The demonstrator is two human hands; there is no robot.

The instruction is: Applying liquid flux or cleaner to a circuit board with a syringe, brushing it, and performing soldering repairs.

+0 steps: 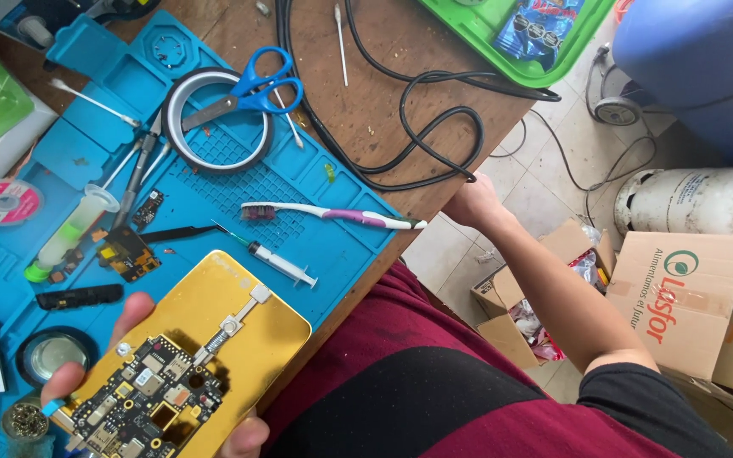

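Observation:
My left hand (120, 339) holds a gold metal plate (239, 322) with a phone circuit board (142, 403) clamped on it, low over the blue work mat (332, 246). Fingers wrap the plate's left edge and the thumb shows at the bottom. My right hand (471, 202) reaches out to the wooden table's right edge, next to the looped black cable (434, 136); its fingers are hidden below the edge. A toothbrush (332, 215) and a small syringe (280, 263) lie on the mat between the two hands.
Blue-handled scissors (252, 89) lie over a roll of tape (214, 119). Tweezers (137, 170), a flux syringe (69, 233), small boards and cotton swabs are on the mat. A green tray (485, 42) sits at the back. Cardboard boxes (680, 297) and a gas cylinder (697, 199) stand on the floor.

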